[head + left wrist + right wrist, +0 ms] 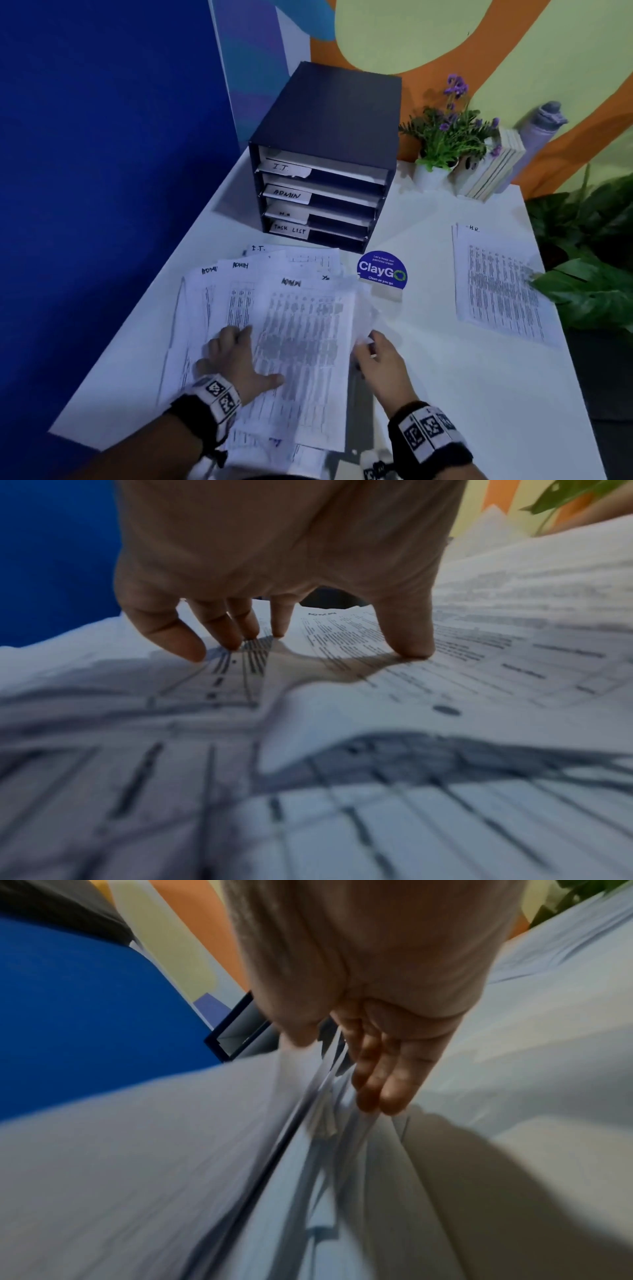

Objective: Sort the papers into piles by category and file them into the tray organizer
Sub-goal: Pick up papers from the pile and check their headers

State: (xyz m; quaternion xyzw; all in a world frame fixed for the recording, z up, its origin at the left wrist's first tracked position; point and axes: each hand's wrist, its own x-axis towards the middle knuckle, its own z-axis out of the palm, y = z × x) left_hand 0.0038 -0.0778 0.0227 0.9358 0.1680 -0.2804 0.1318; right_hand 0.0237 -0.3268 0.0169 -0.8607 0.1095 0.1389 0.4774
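A loose spread of printed papers (301,342) lies in front of me, several sheets headed ADMIN and one headed I.T. My left hand (239,353) rests flat on the spread, its straight fingertips (411,647) pressing the sheets down. My right hand (366,346) pinches the lifted right edges of several sheets (325,1096), thumb on top and fingers underneath. The dark blue tray organizer (325,113) stands behind, its shelves labelled I.T., ADMIN, H.R and TASK LIST. A separate pile headed H.R. (496,284) lies at the right.
A round blue ClayGo sign (382,270) stands between the spread and the H.R. pile. A potted plant (445,137), books (496,168) and a bottle (541,130) stand at the back right. Large leaves (589,291) overhang the table's right edge; a blue wall is at the left.
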